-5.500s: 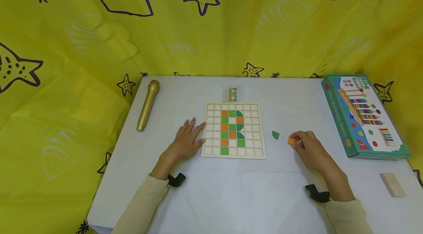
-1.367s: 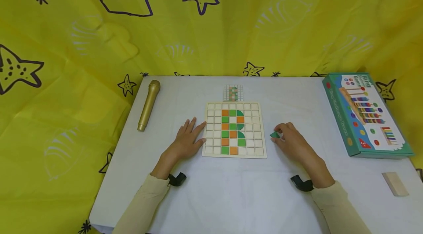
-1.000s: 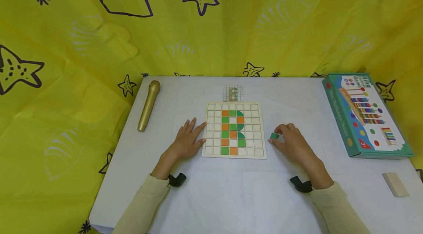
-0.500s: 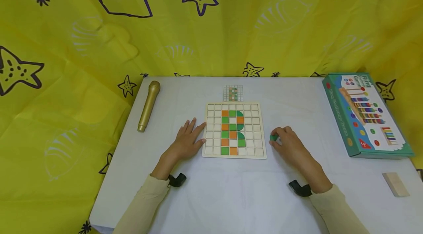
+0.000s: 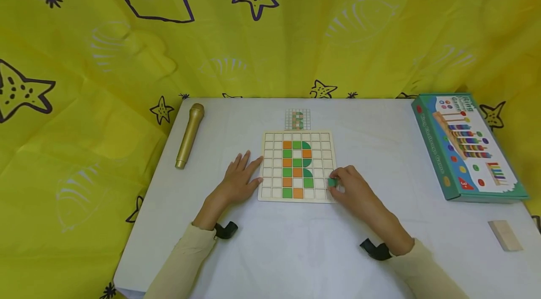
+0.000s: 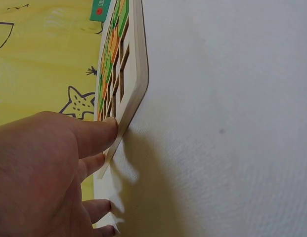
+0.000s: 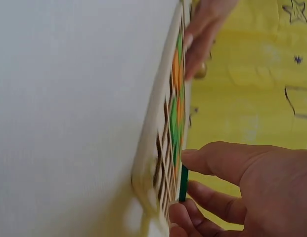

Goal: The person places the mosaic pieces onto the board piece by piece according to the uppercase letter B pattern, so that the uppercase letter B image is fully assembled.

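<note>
A square wooden grid board (image 5: 270,193) lies mid-table, with orange and green tiles set in its cells. My left hand (image 5: 238,180) rests at its left side, thumb and a finger touching the edge, fingers spread. Between thumb and fingers my right hand (image 5: 352,191) pinches a small green tile (image 5: 332,182) over the board's right columns. The right wrist view shows that green tile (image 7: 184,182) edge-on, just above the grid; its full shape is hidden by the fingers. Behind the board lies a small pattern card (image 5: 297,119) printed with a similar green and orange figure.
A gold microphone (image 5: 189,135) lies at the table's back left. On the right sits a green game box (image 5: 469,149), with a small pale wooden block (image 5: 505,235) in front of it. A yellow patterned cloth (image 5: 270,45) hangs behind the table.
The orange tile once in my right hand now sits in the board's bottom tiled row. My right hand has picked up the green tile, turned it, and moved it left over the board.
</note>
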The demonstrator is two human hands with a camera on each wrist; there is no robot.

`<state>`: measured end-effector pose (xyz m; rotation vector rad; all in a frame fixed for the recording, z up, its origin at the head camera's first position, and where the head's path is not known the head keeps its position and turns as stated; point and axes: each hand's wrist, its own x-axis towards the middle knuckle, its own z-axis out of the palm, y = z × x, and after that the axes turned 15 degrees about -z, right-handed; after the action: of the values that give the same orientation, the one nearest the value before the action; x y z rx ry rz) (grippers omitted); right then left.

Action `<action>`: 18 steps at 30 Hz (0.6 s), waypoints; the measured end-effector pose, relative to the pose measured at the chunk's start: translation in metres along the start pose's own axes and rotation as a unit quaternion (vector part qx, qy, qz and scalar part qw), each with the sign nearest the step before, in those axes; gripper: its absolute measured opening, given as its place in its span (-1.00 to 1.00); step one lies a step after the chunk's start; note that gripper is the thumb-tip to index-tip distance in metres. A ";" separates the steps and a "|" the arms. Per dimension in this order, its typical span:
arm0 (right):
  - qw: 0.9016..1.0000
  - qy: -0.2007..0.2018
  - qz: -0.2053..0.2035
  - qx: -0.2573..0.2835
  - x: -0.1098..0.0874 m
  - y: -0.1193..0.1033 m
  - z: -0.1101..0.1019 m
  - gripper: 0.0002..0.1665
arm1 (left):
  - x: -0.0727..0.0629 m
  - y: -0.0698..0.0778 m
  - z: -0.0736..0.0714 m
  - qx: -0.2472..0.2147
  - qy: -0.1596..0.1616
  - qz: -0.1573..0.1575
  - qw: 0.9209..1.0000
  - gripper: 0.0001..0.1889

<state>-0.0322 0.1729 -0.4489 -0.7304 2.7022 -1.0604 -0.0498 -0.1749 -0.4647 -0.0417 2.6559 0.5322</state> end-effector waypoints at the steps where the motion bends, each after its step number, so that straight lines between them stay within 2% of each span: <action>1: 1.000 -0.005 -0.008 0.001 0.001 -0.004 0.005 -0.72 | 0.000 0.000 0.000 -0.001 0.000 0.000 1.000 -0.31; 8: 0.997 -0.012 -0.076 -0.013 0.002 -0.023 0.034 -0.77 | 0.000 0.000 -0.001 0.002 -0.002 0.002 1.000 -0.31; 18: 0.994 0.007 -0.097 -0.047 0.005 -0.031 0.045 -0.79 | -0.001 0.000 -0.001 0.001 0.001 0.005 1.000 -0.31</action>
<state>-0.0112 0.1241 -0.4613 -1.0232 2.7537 -0.9845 -0.0492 -0.1757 -0.4636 -0.0286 2.6603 0.5338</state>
